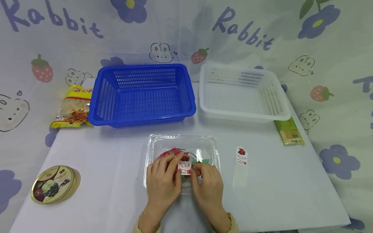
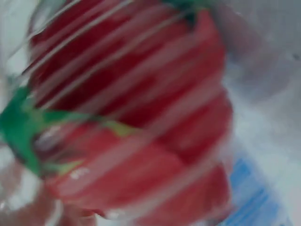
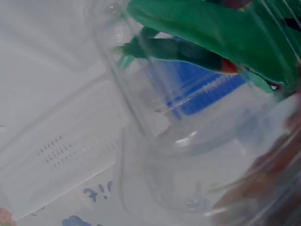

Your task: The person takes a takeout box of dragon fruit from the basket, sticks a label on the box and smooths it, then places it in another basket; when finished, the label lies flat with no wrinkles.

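Where both hands meet over the lid of a clear plastic box (image 1: 182, 139), a white label (image 1: 184, 166) with a red fruit print lies face up between them, at the middle of the box. Inside the box: a red-and-green fruit (image 2: 141, 94), seen through the ridged plastic; left wrist view blurred. Left hand (image 1: 162, 181) on the near left part of the box, fingers bent, a gap between index and thumb, both at the label's left edge. Right hand (image 1: 209, 187) on the near right part, fingers curled, thumb and index close together at the label's lower right corner; cannot tell whether they pinch it or press it down. Just right of the box, a clear strip (image 1: 240, 178) lies flat on the white table (image 1: 279, 191), a second label (image 1: 241, 156) at its far end. Beyond the box, toward its left, a blue basket (image 1: 142, 121); beyond it, toward its right, a white basket (image 1: 247, 116). Farther out to the far left of the box, a yellow food bag (image 1: 73, 108) beside the blue basket. Well left of the box, a round tin (image 1: 53, 185), printed with fruit. Well to the box's far right, a green packet (image 1: 290, 132), partly hidden by the white basket.
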A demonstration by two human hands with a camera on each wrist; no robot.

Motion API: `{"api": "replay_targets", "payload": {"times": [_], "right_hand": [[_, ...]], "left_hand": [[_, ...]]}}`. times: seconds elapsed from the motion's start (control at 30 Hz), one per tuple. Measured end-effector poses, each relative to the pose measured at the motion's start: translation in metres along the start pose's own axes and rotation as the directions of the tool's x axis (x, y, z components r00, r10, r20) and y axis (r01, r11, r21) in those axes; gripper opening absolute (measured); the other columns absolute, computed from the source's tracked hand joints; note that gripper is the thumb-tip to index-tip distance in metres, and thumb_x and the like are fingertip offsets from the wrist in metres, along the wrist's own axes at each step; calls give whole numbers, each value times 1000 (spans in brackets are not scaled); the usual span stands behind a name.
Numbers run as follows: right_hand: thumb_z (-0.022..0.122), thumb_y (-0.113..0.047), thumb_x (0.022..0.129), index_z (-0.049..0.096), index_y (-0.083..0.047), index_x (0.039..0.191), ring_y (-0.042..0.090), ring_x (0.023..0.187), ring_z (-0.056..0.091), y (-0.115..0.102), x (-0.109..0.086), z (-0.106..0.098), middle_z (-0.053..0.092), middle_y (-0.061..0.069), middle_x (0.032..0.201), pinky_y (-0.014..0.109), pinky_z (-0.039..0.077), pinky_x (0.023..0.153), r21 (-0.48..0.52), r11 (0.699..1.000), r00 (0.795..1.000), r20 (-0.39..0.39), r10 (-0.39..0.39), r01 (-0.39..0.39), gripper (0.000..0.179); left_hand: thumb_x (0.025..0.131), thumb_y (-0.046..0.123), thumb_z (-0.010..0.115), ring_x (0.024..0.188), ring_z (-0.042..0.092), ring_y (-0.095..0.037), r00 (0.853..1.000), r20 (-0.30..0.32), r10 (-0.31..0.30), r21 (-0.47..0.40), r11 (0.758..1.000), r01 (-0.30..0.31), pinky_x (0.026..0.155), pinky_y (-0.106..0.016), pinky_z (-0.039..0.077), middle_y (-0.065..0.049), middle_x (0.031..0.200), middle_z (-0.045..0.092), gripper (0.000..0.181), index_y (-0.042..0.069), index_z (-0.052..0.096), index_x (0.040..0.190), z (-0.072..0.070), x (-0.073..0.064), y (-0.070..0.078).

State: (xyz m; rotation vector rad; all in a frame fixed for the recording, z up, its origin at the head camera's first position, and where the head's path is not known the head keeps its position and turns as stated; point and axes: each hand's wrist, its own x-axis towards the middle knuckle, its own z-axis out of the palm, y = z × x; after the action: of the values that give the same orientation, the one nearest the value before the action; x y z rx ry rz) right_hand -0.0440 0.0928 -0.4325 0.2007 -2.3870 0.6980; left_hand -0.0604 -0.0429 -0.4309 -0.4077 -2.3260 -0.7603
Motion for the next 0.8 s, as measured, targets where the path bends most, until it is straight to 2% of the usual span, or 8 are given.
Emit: {"api": "replay_targets", "payload": {"times": [0.07, 0.17, 0.27, 0.37, 0.5, 0.67, 0.8], "right_hand": [[80, -6, 72, 66, -10, 83, 10, 62, 51, 2, -1, 0, 59, -3, 69, 21, 39, 58, 15, 1000, 1000, 13, -17, 17, 18], [79, -8, 73, 70, -11, 84, 13, 63, 54, 4, -2, 0, 61, -2, 70, 23, 41, 57, 31, 998, 998, 9, -56, 56, 14], [79, -7, 73, 73, -12, 86, 16, 64, 53, 6, -2, 0, 59, -1, 71, 25, 41, 57, 44, 995, 996, -19, -88, 89, 15], [72, -14, 85, 75, -14, 92, 18, 67, 52, 7, -2, 1, 58, 2, 76, 26, 41, 59, 46, 993, 993, -37, -108, 110, 8], [63, -23, 92, 75, -18, 105, 20, 70, 50, 7, 1, 2, 56, 8, 85, 29, 41, 59, -13, 994, 994, 20, -110, 110, 18], [66, -22, 85, 70, -21, 119, 18, 64, 47, 7, 8, -1, 53, 10, 87, 29, 40, 54, -119, 985, 982, 159, -105, 125, 35], [66, -25, 84, 69, -21, 122, 18, 63, 44, 6, 10, 0, 51, 11, 86, 28, 38, 50, -157, 979, 978, 182, -99, 129, 38]], "left_hand": [[79, 11, 53, 100, 58, -31, 1000, 1, 26, 78, 997, -26, 82, -45, 43, -7, 104, 66, 43, 18, 68, 118, 2, -2, 0], [83, 14, 44, 104, 57, -34, 999, 23, 48, 200, 979, -52, 83, -49, 43, -9, 108, 65, 44, 21, 68, 120, 3, -6, 2], [86, 17, 40, 112, 55, -38, 997, 72, 11, 261, 965, -29, 88, -53, 43, -11, 116, 63, 47, 25, 65, 125, 4, -8, 4], [88, 23, 40, 117, 51, -41, 990, 124, -66, 297, 955, 27, 92, -54, 41, -12, 126, 61, 47, 29, 61, 130, 3, -6, 6], [88, 29, 42, 114, 52, -39, 979, 157, -127, 340, 938, 67, 87, -52, 40, -12, 131, 59, 47, 33, 60, 131, 2, -2, 7], [85, 29, 46, 107, 52, -38, 976, 169, -139, 345, 936, 74, 79, -53, 40, -13, 128, 60, 48, 35, 61, 130, 2, 2, 6], [84, 29, 47, 107, 51, -39, 974, 176, -144, 344, 936, 76, 79, -53, 39, -14, 127, 59, 47, 37, 63, 127, 3, 3, 5]]}}
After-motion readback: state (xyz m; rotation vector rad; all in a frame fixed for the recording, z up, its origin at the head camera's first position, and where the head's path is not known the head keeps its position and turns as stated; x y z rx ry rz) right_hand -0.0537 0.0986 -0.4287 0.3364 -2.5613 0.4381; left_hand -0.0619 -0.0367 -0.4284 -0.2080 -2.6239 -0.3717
